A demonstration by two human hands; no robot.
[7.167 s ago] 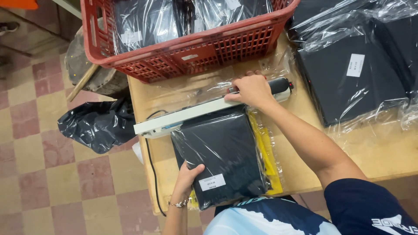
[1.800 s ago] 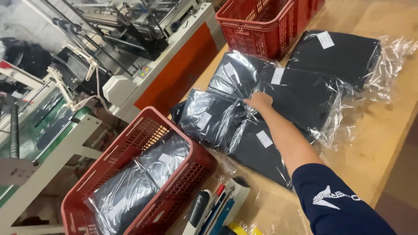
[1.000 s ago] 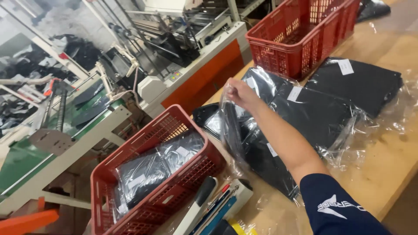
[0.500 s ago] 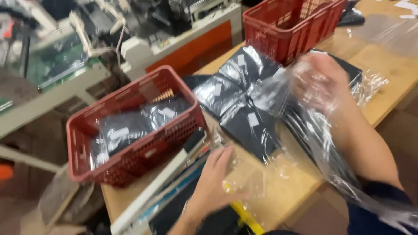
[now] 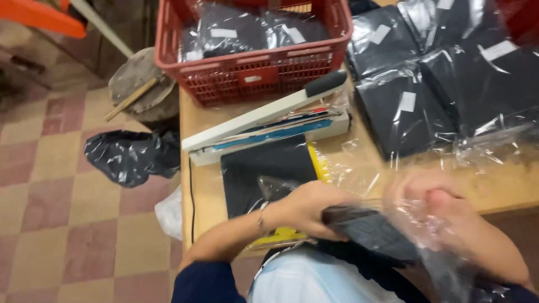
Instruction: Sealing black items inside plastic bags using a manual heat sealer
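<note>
My left hand grips a folded black garment near my lap, at the table's front edge. My right hand holds a clear plastic bag around the garment's far end; the hand is blurred behind the film. A second black garment lies flat on the wooden table on yellow packaging, just beyond my left hand. The white heat sealer with its raised black-handled arm sits behind it.
A red crate of bagged black garments stands at the table's back. More bagged garments are piled at the right. On the tiled floor at the left lie a black plastic bag and a round stool.
I turned from the pile at the right back to the sealer. My right hand brought a clear bag over, and my left hand took hold of a black garment.
</note>
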